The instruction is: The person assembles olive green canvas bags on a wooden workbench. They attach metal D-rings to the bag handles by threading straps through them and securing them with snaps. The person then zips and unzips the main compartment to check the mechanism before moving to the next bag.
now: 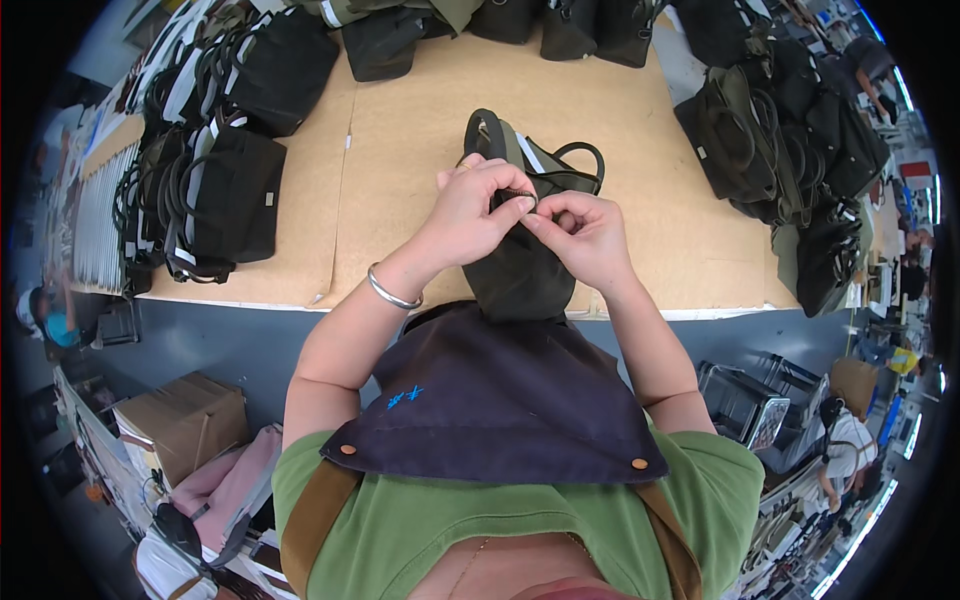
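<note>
A dark olive fabric handbag (pixel 522 275) stands at the front edge of the table, its two looped handles upright on the far side. My left hand (pixel 478 212) is closed in a pinch on the bag's top edge, where a dark ribbed strip that looks like a zipper shows by the thumb. Fingertips of my right hand (pixel 583 232) pinch the same spot from the other side, almost touching the left thumb. Whatever small part lies between the fingertips is mostly hidden. A white strip (pixel 529 153) shows between the handles.
Dark handbags (pixel 240 195) stand in rows on the left of the brown-covered table (pixel 400 130). More bags (pixel 735 140) are heaped at the right, and others (pixel 385 42) line the far edge. A cardboard box (pixel 185 425) and metal stools (pixel 745 405) are behind me. Other people (pixel 850 445) are farther off.
</note>
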A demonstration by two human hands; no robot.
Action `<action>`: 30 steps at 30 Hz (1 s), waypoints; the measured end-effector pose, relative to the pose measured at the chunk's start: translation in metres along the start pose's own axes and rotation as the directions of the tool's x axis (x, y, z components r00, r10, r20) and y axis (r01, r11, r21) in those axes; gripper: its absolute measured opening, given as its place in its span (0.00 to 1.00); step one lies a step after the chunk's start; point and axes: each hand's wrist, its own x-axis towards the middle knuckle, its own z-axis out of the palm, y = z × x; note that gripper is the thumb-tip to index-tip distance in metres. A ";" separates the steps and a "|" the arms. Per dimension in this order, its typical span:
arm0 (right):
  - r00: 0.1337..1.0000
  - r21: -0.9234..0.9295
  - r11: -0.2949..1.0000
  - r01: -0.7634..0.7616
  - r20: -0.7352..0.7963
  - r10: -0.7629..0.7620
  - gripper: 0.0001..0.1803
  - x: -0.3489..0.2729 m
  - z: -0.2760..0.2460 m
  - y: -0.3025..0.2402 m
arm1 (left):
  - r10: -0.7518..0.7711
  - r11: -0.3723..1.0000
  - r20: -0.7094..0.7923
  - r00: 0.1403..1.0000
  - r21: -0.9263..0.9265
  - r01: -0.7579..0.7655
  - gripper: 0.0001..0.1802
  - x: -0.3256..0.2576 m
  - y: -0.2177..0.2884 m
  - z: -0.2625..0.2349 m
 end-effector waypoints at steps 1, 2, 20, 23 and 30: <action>1.000 -0.017 1.000 -0.026 0.016 0.027 0.07 0.000 0.000 -0.003 | -0.003 1.000 -0.015 1.000 0.012 0.003 0.04 -0.002 0.001 0.000; 0.999 -0.026 0.999 -0.036 0.025 0.036 0.08 0.001 -0.001 -0.004 | -0.006 1.000 -0.030 1.000 0.023 0.007 0.04 -0.002 0.002 0.000; 0.855 -0.600 0.703 0.382 0.519 -0.021 0.19 0.028 -0.045 -0.062 | 0.210 0.950 0.209 0.955 0.185 -0.250 0.01 -0.012 0.003 -0.074; 0.836 -0.532 0.716 0.451 0.533 -0.131 0.13 0.030 -0.027 -0.054 | 0.098 0.939 0.176 0.979 0.310 -0.150 0.02 -0.015 -0.001 -0.083; 0.806 -0.503 0.778 0.377 0.592 -0.008 0.13 0.036 -0.029 -0.050 | 0.280 0.818 0.223 0.934 0.453 -0.354 0.11 -0.021 0.029 -0.040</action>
